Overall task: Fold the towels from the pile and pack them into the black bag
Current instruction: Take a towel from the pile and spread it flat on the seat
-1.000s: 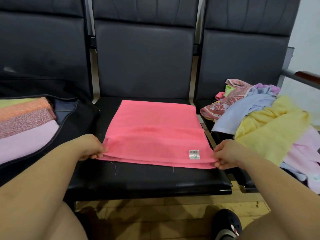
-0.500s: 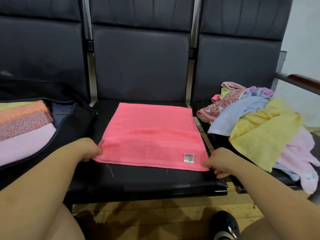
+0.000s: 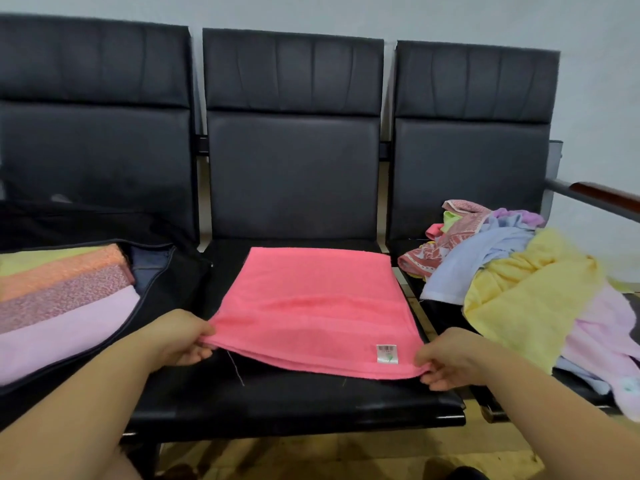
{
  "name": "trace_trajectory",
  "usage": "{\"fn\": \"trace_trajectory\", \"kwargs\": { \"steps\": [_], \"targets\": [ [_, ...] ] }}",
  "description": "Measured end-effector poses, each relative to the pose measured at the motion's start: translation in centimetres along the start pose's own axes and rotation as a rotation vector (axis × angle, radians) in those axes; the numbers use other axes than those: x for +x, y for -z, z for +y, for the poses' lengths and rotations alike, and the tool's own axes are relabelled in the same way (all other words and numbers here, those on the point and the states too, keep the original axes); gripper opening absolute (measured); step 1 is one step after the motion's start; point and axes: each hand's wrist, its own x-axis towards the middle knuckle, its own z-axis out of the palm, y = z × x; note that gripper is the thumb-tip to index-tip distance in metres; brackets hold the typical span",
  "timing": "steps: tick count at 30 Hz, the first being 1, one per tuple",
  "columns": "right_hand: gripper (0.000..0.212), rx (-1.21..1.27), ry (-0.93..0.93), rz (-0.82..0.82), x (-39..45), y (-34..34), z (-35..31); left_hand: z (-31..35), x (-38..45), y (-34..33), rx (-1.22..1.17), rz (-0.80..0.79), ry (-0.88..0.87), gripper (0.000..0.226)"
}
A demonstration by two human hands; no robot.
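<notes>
Bag (image 3: 166, 282), black fabric with a zip edge, lies open on the left seat; inside it folded towels (image 3: 62, 299) sit in flat bands of pale green, orange, speckled pink and lilac. Left hand (image 3: 173, 337) pinches the near left corner of the pink towel (image 3: 311, 306), thumb on top, fingers curled beneath, lifting that corner just off the cushion. The pink towel is terry cloth, folded to a rough rectangle with a woven band across it, lying on the glossy black middle seat (image 3: 294, 403). A small white label (image 3: 387, 354) is sewn near its front right corner; the print is too small to read. A loose thread hangs from the front hem. Right hand (image 3: 450, 358) pinches the near right corner likewise, fingers tucked under the hem. On the right seat the unfolded pile (image 3: 512, 282) lies crumpled: patterned red, light blue, yellow, pale pink and, apparently, a purple piece behind.
</notes>
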Motion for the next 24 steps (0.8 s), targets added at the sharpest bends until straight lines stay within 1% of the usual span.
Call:
{"fn": "trace_trajectory", "kwargs": {
  "steps": [2,4,5,6,8,10,12,15,16,17,18,19,20,21,22,23,24],
  "targets": [
    [0.013,0.105,0.009,-0.099,-0.6,0.7,-0.4,0.5,-1.1,0.4,-0.136,-0.006,-0.087,0.007],
    [0.020,0.202,0.045,-0.159,-1.4,1.6,-1.2,1.2,-2.0,1.0,-0.318,0.020,-0.194,0.032],
    [0.019,0.260,0.076,-0.170,-2.0,2.1,-1.8,1.6,-2.5,1.4,-0.384,0.031,-0.248,0.036],
    [0.016,0.321,0.117,-0.171,-2.8,2.7,-2.4,2.2,-3.5,1.7,-0.439,0.029,-0.295,0.035],
    [0.013,0.436,0.226,-0.155,-4.6,3.9,-3.8,3.3,-5.3,2.6,-0.545,-0.006,-0.371,0.025],
    [0.014,0.548,0.372,-0.126,-6.4,5.2,-5.4,4.6,-7.2,3.7,-0.614,-0.018,-0.455,0.019],
    [0.015,0.679,0.536,-0.095,-8.6,6.5,-7.1,6.6,-9.3,5.1,-0.727,-0.031,-0.533,0.021],
    [0.014,0.886,0.741,-0.071,-12.2,8.3,-9.6,9.9,-12.6,7.4,-0.924,-0.086,-0.658,0.035],
    [0.016,0.944,0.790,-0.081,-13.3,8.9,-10.3,10.8,-13.8,8.1,-0.979,-0.113,-0.718,0.029],
    [0.013,0.992,0.833,-0.094,-14.2,9.5,-10.9,11.7,-14.9,8.6,-1.023,-0.142,-0.782,0.014],
    [0.020,1.025,0.871,-0.108,-14.9,9.9,-11.5,12.5,-15.7,8.9,-1.050,-0.167,-0.847,0.009],
    [0.035,1.039,0.895,-0.115,-15.0,10.3,-11.9,13.0,-16.2,9.2,-1.053,-0.173,-0.895,0.023],
    [0.044,1.042,0.902,-0.113,-14.9,10.6,-12.3,13.5,-16.5,9.2,-1.058,-0.173,-0.899,0.026],
    [0.046,1.034,0.891,-0.095,-14.3,10.6,-12.5,13.6,-15.9,9.1,-1.055,-0.147,-0.874,0.019],
    [0.041,1.005,0.876,-0.080,-13.7,10.3,-12.5,13.6,-15.3,8.7,-1.059,-0.128,-0.829,0.007],
    [0.034,0.971,0.852,-0.072,-12.8,9.8,-12.3,13.4,-14.2,8.1,-1.062,-0.105,-0.772,0.008],
    [0.024,0.945,0.811,-0.082,-11.4,9.2,-12.0,12.9,-13.1,7.3,-1.052,-0.074,-0.691,0.015]
  ]
}}
